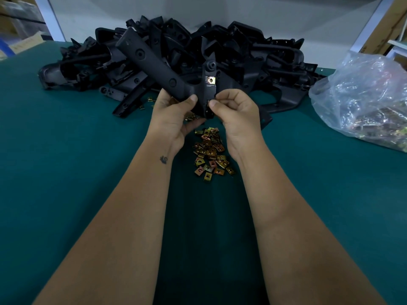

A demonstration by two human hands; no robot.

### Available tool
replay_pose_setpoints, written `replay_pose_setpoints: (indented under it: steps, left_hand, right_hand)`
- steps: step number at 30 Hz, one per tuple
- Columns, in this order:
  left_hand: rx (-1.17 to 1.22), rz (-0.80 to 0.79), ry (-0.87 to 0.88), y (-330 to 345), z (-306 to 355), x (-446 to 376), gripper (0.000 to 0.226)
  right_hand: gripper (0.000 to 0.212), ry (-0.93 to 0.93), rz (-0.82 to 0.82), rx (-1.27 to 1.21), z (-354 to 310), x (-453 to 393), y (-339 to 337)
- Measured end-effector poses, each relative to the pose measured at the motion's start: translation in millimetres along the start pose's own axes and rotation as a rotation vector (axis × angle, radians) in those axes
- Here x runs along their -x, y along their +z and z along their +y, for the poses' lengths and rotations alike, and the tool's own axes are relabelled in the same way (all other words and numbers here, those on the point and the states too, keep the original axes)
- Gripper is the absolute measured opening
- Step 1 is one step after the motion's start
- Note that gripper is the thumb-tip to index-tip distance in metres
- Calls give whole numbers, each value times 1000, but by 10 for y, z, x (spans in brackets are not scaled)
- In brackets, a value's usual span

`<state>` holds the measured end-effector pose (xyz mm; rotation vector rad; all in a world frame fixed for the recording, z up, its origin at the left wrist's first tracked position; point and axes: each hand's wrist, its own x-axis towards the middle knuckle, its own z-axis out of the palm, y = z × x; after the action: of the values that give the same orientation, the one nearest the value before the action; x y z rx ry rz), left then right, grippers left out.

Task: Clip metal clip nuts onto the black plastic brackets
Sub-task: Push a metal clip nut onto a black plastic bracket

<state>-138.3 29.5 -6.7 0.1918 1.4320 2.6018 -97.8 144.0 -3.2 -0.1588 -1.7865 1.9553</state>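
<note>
Two bare forearms are seen nearest the camera, reaching forward over a green table (66, 150); a small dark tattoo (163, 160) is carried on the left wrist. A black plastic bracket (158, 64) is held up above the table between both hands; its long arm slants up and to the left from the grip, and a second arm rises almost straight above it. The left hand (174, 119) is curled round the lower part of the bracket, its thumb laid on the front face; the right hand (237, 115) is closed at the bracket's lower right edge, thumb and forefinger pinched together on a metal clip nut (209, 103) of which only a sliver is seen at that edge; how far it is seated cannot be told. Just above the pinch, a fitted clip nut (210, 80) is seen on the same edge of the bracket, its brass face and hole turned to the camera. Directly below the grip, between the two wrists, a loose heap of clip nuts (210, 150) lies on the table; a few stray clip nuts (145, 104) lie to the left of the left hand. Behind the grip a large pile of black brackets (253, 51) is stacked against a pale wall; well to the right of the grip a clear plastic bag (363, 95) rests on the table, with small parts dimly seen inside.
</note>
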Motion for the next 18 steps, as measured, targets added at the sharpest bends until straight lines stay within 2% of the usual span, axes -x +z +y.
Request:
replay_pose_setpoints:
  steps: [6, 9, 14, 18]
  left_hand:
    - [40, 48, -29, 40, -48, -36, 30]
    - [115, 97, -58, 44, -65, -66, 27]
    - [160, 99, -63, 25, -70, -85, 24]
    - [145, 21, -44, 35, -69, -71, 25]
  right_hand:
    - [18, -2, 57, 6, 1, -19, 10]
    - [8, -44, 90, 165, 30, -3, 48]
    - [6, -158, 33, 396, 58, 49, 96]
    - [19, -165, 50, 507, 84, 42, 79]
